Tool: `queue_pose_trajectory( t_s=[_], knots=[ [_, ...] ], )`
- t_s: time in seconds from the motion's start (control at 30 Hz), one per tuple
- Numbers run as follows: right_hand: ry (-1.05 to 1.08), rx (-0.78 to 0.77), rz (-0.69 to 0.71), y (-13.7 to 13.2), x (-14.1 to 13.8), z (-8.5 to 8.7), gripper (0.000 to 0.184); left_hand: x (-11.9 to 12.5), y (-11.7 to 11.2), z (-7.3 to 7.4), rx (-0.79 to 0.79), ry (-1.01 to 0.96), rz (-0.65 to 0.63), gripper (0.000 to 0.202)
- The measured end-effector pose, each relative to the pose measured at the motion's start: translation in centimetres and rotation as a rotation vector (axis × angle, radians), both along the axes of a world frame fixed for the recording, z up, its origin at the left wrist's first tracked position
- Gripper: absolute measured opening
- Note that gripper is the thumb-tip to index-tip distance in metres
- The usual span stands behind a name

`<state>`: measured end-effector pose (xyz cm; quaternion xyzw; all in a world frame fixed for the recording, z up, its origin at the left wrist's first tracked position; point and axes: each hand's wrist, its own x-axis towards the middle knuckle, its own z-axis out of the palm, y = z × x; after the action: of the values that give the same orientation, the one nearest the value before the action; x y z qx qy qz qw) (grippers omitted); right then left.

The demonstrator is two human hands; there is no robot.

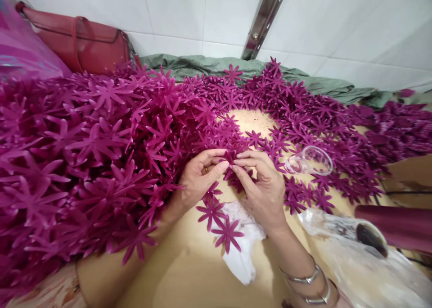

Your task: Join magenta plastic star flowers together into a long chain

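A huge heap of magenta star-shaped flower cutouts (84, 155) covers the left and back of a tan table (189, 272). My left hand (199, 177), with a ring on one finger, and my right hand (263, 186) meet at the table's middle. Both pinch the same small magenta flower piece (230, 160) between thumb and fingertips. The fingers of both hands are closed on it. Silver bangles (310, 285) circle my right wrist. Two loose flowers (222, 227) lie just below my hands, partly on a white cloth (243, 249).
A clear plastic cup (310, 160) lies on its side right of my hands. A clear plastic bag (354, 258) and a dark maroon roll (398, 227) sit at the right. A red handbag (81, 42), green fabric (209, 65) and a white tiled wall are behind.
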<state>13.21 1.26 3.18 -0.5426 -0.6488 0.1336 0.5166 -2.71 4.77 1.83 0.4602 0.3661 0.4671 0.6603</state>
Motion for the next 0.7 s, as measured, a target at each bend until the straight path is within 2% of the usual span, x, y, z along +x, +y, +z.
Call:
queue_pose_trajectory(
  t_s=[0.33,0.6,0.7],
  knots=[
    [-0.008,-0.014,0.028,0.00,0.49,-0.14,0.008,0.38,0.27,-0.19,-0.029,-0.042,-0.014,0.051],
    [0.191,-0.135,0.068,0.14,0.49,-0.09,0.008,0.32,0.36,-0.03,-0.019,0.002,0.028,0.046],
    [0.139,-0.123,0.065,0.09,0.48,-0.07,0.008,0.41,0.37,-0.02,-0.018,0.006,0.041,0.044]
  ],
)
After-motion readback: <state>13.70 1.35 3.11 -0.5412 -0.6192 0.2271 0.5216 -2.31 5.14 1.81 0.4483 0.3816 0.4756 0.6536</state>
